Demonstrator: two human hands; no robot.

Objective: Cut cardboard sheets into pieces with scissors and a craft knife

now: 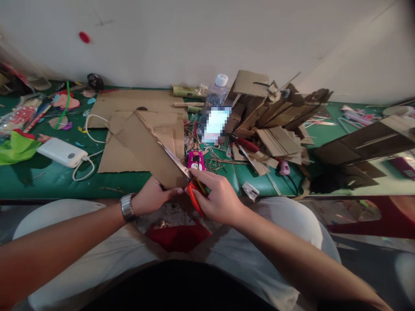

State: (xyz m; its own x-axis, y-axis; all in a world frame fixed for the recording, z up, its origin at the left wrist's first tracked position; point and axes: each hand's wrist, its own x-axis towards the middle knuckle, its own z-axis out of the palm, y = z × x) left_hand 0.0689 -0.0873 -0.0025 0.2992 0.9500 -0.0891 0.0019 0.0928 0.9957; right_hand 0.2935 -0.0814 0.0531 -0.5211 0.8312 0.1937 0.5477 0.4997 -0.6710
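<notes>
My left hand (152, 195) grips the near end of a long piece of cardboard (144, 149), thumb on top. The piece slants away from me to the far left, above larger flat cardboard sheets (129, 100). Orange-handled scissors (194, 196) are in my right hand (218, 194), its fingers wrapped round the handles. The metal blades point up and left along the cardboard's right edge. Whether the blades are parted is hard to tell. A watch with a metal band sits on my left wrist.
A plastic bottle (216, 90) and a blurred-out bright screen (215, 124) stand behind the scissors. Stacked cardboard pieces (279, 140) fill the right. A white power bank (61, 152) with a cable lies left. Scraps and a pink packet (195, 160) lie on the green surface.
</notes>
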